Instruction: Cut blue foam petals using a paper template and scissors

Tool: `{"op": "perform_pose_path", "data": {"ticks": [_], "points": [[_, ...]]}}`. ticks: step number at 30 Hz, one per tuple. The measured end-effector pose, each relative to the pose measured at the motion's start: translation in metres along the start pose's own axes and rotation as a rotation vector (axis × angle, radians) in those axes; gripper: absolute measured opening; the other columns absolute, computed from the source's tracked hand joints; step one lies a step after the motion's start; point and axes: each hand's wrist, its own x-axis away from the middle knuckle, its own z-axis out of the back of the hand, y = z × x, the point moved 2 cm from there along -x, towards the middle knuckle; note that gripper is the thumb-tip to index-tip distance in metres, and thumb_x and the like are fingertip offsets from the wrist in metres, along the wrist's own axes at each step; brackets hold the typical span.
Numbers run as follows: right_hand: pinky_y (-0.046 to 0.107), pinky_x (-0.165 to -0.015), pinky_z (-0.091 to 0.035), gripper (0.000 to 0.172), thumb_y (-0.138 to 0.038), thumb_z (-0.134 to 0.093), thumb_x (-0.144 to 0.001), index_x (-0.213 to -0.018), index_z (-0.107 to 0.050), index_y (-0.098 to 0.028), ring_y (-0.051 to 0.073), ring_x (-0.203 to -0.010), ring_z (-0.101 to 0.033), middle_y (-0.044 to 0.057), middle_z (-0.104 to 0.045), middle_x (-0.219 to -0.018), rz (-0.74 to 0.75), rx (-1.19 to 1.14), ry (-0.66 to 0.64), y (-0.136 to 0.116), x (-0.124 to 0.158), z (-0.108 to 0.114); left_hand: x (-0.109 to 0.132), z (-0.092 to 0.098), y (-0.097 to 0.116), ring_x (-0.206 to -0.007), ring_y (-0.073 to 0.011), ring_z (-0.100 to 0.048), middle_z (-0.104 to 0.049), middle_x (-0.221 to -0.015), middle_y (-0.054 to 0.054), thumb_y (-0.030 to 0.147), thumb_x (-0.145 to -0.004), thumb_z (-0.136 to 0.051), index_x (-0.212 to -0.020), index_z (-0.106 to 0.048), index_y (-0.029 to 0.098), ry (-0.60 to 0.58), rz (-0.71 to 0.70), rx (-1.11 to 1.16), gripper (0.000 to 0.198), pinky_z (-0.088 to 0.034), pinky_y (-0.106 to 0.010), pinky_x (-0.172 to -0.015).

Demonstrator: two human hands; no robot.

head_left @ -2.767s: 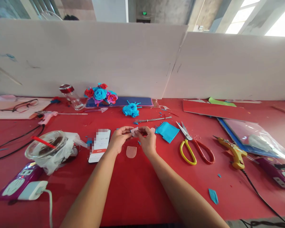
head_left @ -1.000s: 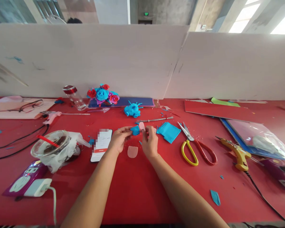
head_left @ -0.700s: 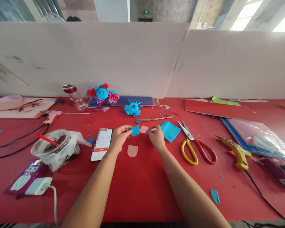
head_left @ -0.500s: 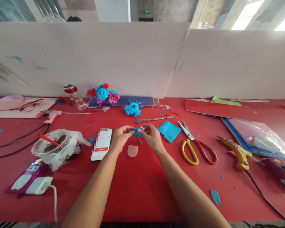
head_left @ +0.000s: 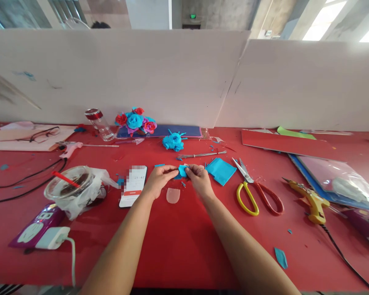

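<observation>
Carefully: your left hand (head_left: 158,180) and right hand (head_left: 200,180) both pinch the small blue piece (head_left: 182,170) mid-frame, so tugging unevenly could tear or crease it. A rightward sweep might catch the scissors (head_left: 248,179), lying open right of centre. Your red worktop (head_left: 178,246) is cluttered; a pale board (head_left: 126,73) backs it, and a green sign (head_left: 192,16) glows at the top of the frame.

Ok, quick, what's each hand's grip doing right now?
Left hand: closed, fingertips pinching the left edge of the small blue piece.
Right hand: closed, pinching the same piece's right edge.
</observation>
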Motion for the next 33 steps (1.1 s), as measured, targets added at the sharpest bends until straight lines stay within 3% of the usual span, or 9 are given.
{"op": "perform_pose_path", "data": {"ticks": [6, 17, 22, 26, 29, 33], "points": [[0.023, -0.050, -0.045, 0.032, -0.043, -0.072, -0.064, -0.083, -0.059, -0.021, 0.010, -0.051, -0.052, -0.004, -0.059, -0.063, -0.117, -0.157, -0.041, 0.002, 0.004, -0.006, -0.001, 0.001, -0.001, -0.076, -0.0184, -0.063, -0.072, -0.077, -0.005, 0.033, -0.069, -0.069, -0.083, -0.076, 0.019, -0.022, -0.011, -0.008, 0.021, -0.046, -0.029, -0.075], [0.018, -0.045, -0.037, 0.032, -0.029, -0.077, -0.058, -0.083, -0.058, -0.022, 0.006, -0.047, -0.046, -0.007, -0.055, -0.064, -0.311, -0.435, -0.070, 0.005, 0.006, -0.011, 0.001, 0.000, 0.001, -0.074, -0.0173, -0.061, -0.071, -0.075, -0.004, 0.031, -0.068, -0.070, -0.079, -0.075, 0.019, -0.009, -0.029, 0.010, 0.017, -0.044, -0.029, -0.074], [0.020, -0.046, -0.038, 0.027, -0.035, -0.075, -0.064, -0.082, -0.059, -0.022, 0.008, -0.050, -0.047, -0.005, -0.055, -0.064, -0.216, -0.388, -0.015, 0.006, 0.005, -0.009, 0.000, 0.001, -0.001, -0.076, -0.0178, -0.062, -0.072, -0.078, -0.005, 0.026, -0.067, -0.068, -0.084, -0.075, 0.018, 0.027, 0.025, 0.045, 0.020, -0.045, -0.030, -0.073], [0.021, -0.051, -0.040, 0.026, -0.038, -0.072, -0.067, -0.084, -0.061, -0.021, 0.008, -0.054, -0.049, -0.004, -0.058, -0.067, -0.096, -0.271, 0.046, 0.006, 0.003, -0.005, 0.000, 0.003, 0.001, -0.081, -0.0171, -0.063, -0.072, -0.088, -0.005, 0.018, -0.064, -0.066, -0.098, -0.071, 0.019, 0.064, 0.001, 0.067, 0.034, -0.046, -0.028, -0.074], [0.021, -0.053, -0.040, 0.022, -0.030, -0.072, -0.066, -0.085, -0.065, -0.020, 0.008, -0.055, -0.049, -0.004, -0.060, -0.066, -0.096, -0.230, 0.042, 0.007, 0.002, -0.005, 0.001, 0.004, 0.002, -0.074, -0.0158, -0.063, -0.071, -0.084, -0.003, 0.021, -0.064, -0.069, -0.106, -0.064, 0.020, 0.059, -0.014, 0.071, 0.042, -0.048, -0.028, -0.070], [0.022, -0.054, -0.041, 0.017, -0.024, -0.069, -0.064, -0.081, -0.067, -0.019, 0.009, -0.056, -0.050, -0.002, -0.063, -0.068, -0.107, -0.184, 0.045, 0.008, 0.002, -0.005, 0.002, 0.004, 0.003, -0.071, -0.0157, -0.062, -0.069, -0.076, -0.002, 0.023, -0.064, -0.070, -0.102, -0.061, 0.019, 0.073, -0.008, 0.012, 0.040, -0.047, -0.027, -0.065]]}}
